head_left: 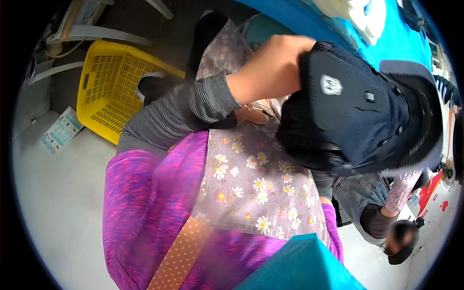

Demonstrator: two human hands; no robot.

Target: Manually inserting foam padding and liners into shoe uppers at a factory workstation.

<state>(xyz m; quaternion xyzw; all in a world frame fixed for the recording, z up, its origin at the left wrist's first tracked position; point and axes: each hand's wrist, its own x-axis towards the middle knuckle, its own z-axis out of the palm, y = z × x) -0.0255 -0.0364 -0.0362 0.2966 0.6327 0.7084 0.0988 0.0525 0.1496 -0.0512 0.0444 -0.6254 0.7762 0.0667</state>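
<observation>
A black bag [355, 106] with a shield-shaped patch on its front is held up over my lap, tilted and slightly blurred. Its zip-edged flap [427, 116] curves out at the right. My left hand [278, 63] grips the bag's upper left edge, with the fingertips hidden behind the fabric. Below the bag, a bit of my right wrist [326, 199] shows beside the floral apron [261, 179]. The rest of my right hand is hidden by the bag, so its fingers cannot be made out.
A yellow plastic basket [104, 92] stands on the floor at left, near a printed sheet [63, 129]. White material [372, 21] lies on a blue-covered table [290, 12] at the far side. Another person [367, 198] is at the right. Turquoise fabric [299, 266] fills the near edge.
</observation>
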